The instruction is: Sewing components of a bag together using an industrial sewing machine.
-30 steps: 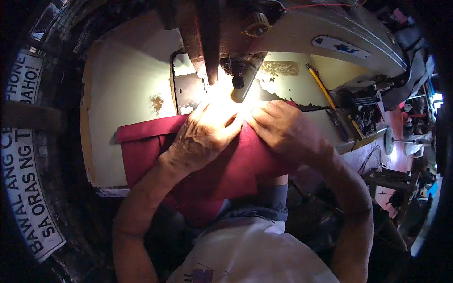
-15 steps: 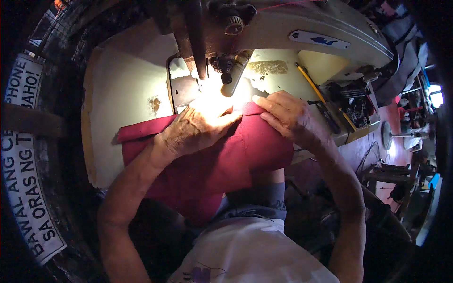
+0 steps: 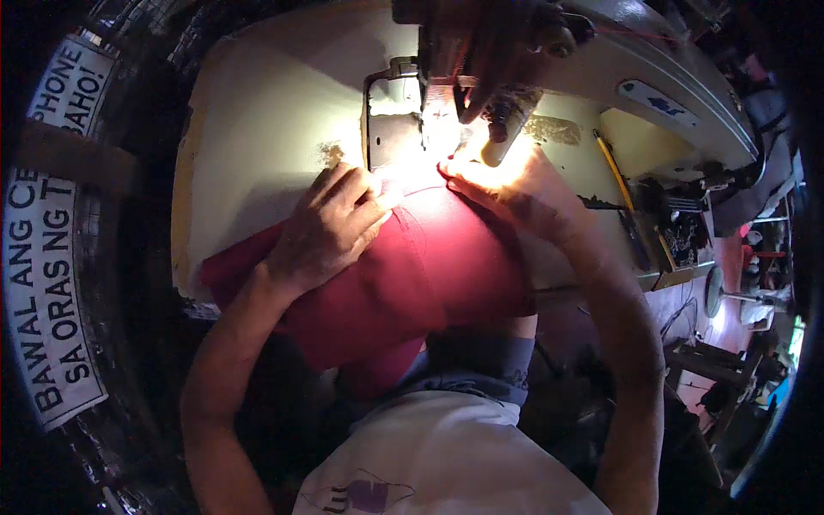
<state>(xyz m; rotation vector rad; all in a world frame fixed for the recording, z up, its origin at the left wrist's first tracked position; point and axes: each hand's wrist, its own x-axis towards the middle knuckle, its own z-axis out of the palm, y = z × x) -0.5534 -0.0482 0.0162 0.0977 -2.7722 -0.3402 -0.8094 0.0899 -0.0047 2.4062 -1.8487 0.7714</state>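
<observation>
One red cloth point(image 3: 403, 275) overhangs the front edge of the pale tabletop point(image 3: 257, 129), its upper edge just short of the sewing machine point(image 3: 584, 77). Left hand point(image 3: 330, 219) pinches that edge; right hand point(image 3: 524, 193) grips farther right, fingertips glare-washed. Bare, worn surface leftward; narrower gap before yellow pencil point(image 3: 614, 167). Outward: white sign left point(image 3: 43, 309), fan right point(image 3: 714, 292).

Bold black capitals point(image 3: 33, 318) across a white sign point(image 3: 53, 296) at left
</observation>
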